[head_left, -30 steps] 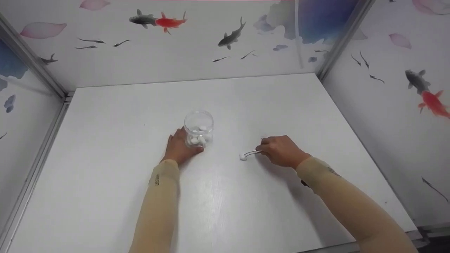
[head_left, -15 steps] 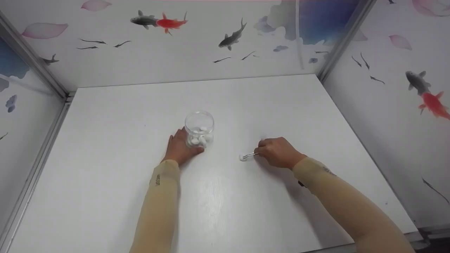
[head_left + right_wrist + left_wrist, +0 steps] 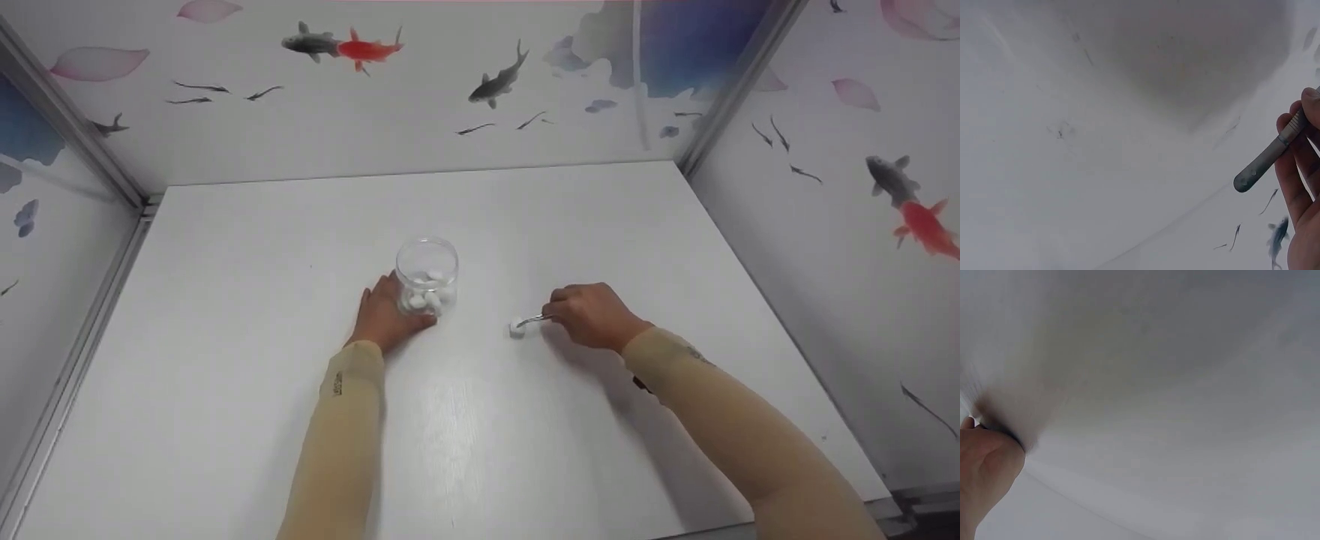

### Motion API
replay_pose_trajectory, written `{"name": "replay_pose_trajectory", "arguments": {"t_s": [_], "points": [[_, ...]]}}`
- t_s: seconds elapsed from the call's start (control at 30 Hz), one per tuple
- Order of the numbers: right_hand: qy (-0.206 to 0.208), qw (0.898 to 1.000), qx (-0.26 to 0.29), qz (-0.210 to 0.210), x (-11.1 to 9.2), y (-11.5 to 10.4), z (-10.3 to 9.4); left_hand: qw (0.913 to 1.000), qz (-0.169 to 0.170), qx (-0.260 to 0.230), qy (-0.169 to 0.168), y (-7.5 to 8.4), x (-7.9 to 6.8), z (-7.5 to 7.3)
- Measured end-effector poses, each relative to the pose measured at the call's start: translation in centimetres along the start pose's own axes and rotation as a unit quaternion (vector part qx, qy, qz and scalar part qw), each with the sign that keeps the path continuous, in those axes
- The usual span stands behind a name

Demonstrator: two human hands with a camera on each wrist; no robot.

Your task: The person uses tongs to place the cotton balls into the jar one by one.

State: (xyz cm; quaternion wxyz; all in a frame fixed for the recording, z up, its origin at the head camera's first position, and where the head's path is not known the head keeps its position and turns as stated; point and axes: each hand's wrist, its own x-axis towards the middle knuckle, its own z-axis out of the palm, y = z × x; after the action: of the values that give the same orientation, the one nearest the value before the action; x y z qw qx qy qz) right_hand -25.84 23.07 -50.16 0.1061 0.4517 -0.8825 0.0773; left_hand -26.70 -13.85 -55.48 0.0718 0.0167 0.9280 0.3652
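A clear round jar [image 3: 427,264] without a lid stands on the white table, several white cotton balls [image 3: 429,300] at its bottom. Curved round the jar's left side is my left hand [image 3: 382,315], thumb at the front. My right hand [image 3: 592,315] pinches metal tweezers [image 3: 536,319] pointing left. Their tips meet one small cotton ball [image 3: 517,328] to the right of the jar. In the right wrist view the rounded rear end of the tweezers [image 3: 1264,163] sticks out from the fingers. The left wrist view has part of my left hand [image 3: 988,467], but the jar is not seen there.
The white table [image 3: 247,240] is enclosed by a back wall [image 3: 420,112] and side walls printed with fish and petals. Metal frame posts [image 3: 739,82] stand at the corners. Beige sleeves [image 3: 345,435] cover both forearms.
The tweezers' tips dipped onto the small cotton ball, then rose slightly; the ball now shows a little farther up with them. The left hand and jar stay in place.
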Motion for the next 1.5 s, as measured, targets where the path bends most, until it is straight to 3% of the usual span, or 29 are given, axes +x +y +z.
{"name": "replay_pose_trajectory", "arguments": {"t_s": [0.27,0.63,0.9,1.23,1.5], "points": [[0.029,1.0,-0.009,-0.007,2.9,0.8,-1.3,1.0,-0.007,0.002,-0.002,0.1,-0.3,-0.1],[0.036,0.999,-0.036,0.0,9.5,0.4,-4.9,0.9998,0.014,0.013,0.001,0.3,-0.2,0.0],[0.024,0.999,-0.042,-0.002,13.4,-0.7,-5.2,0.9998,0.012,0.017,0.002,0.3,-0.1,0.0],[-0.008,0.999,-0.044,-0.009,15.1,-1.0,-3.4,0.9997,0.002,0.023,-0.003,0.8,-0.1,-0.1],[-0.005,0.999,-0.046,-0.017,15.4,-0.9,-3.3,0.9997,0.0,0.024,0.002,0.6,-0.1,-0.2]]}}
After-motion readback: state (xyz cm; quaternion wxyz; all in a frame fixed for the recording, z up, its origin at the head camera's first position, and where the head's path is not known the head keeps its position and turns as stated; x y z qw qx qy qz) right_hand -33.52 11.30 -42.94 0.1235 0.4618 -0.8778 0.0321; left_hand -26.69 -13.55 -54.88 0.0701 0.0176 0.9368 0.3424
